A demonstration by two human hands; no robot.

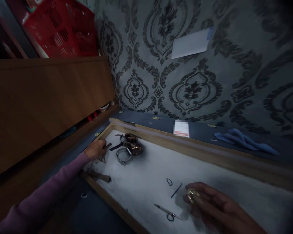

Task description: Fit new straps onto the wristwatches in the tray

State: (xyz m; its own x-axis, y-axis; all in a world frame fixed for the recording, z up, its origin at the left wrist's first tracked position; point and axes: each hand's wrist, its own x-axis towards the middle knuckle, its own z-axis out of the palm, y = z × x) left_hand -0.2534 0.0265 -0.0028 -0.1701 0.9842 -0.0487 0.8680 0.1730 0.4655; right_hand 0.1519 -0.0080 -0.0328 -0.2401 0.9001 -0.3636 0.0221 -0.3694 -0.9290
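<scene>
My left hand [96,149], in a purple sleeve, is at the left end of a shallow wooden tray [146,137] with a white bottom. Its fingers are closed on a dark watch strap [109,146] whose end sticks out. Beside it lie a grey-banded watch [123,155] and rose-gold watches [136,149]. A brown strap piece [101,176] rests nearer the tray's front edge. My right hand [217,204] pinches a round gold-coloured watch case [192,195] over the tray. Left of it are a short dark strip [176,190], a thin pointed tool [167,211] and small dark loops [169,182].
The tray sits on a dark blue patterned cloth [80,214]. Behind it are a blue rag [244,139] and a white card [181,129] before the patterned wall. A wooden cabinet [51,87] with a red basket [63,29] on top stands at the left.
</scene>
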